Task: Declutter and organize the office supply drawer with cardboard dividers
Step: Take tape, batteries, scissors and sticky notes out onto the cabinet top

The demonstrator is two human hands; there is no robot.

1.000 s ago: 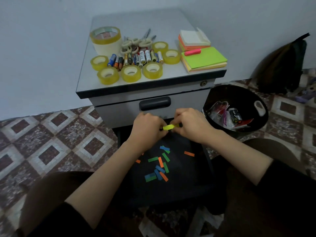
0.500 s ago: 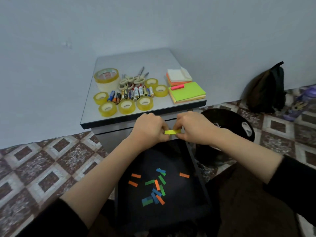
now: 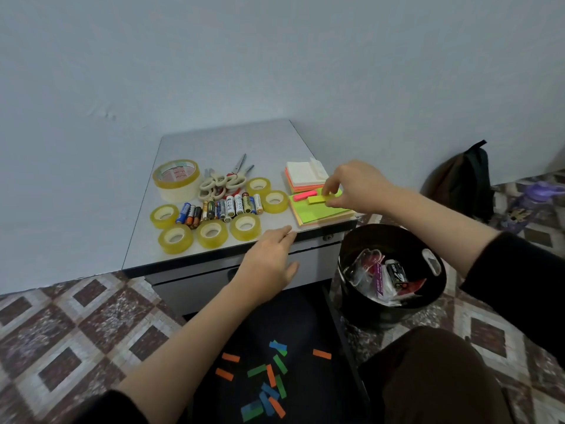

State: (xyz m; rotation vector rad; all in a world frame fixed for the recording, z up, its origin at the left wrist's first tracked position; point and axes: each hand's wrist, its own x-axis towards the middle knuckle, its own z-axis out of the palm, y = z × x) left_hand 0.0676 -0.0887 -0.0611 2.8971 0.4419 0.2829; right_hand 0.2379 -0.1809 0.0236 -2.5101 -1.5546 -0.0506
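Fingers (image 3: 284,233) of left hand (image 3: 269,266) loose, nearly straight, close together, holding nothing, tips over front edge of surface (image 3: 220,142). Further right, right hand (image 3: 360,186) arched palm down, forearm stretched forward, thumb and forefinger pinching yellow strip (image 3: 317,199) against green pad (image 3: 324,213), just beside pink strip (image 3: 304,195).

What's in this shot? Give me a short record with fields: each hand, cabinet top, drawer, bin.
Right hand: pinches a yellow strip over the green pad; contact with the pad unclear
Left hand: open, fingers straight, at the front edge of the cabinet top
On the cabinet top: one big tape roll, six small tape rolls, batteries, scissors, note pads
Drawer: pulled out, loose coloured strips inside
Bin: black, right of the drawer, packaging scraps inside
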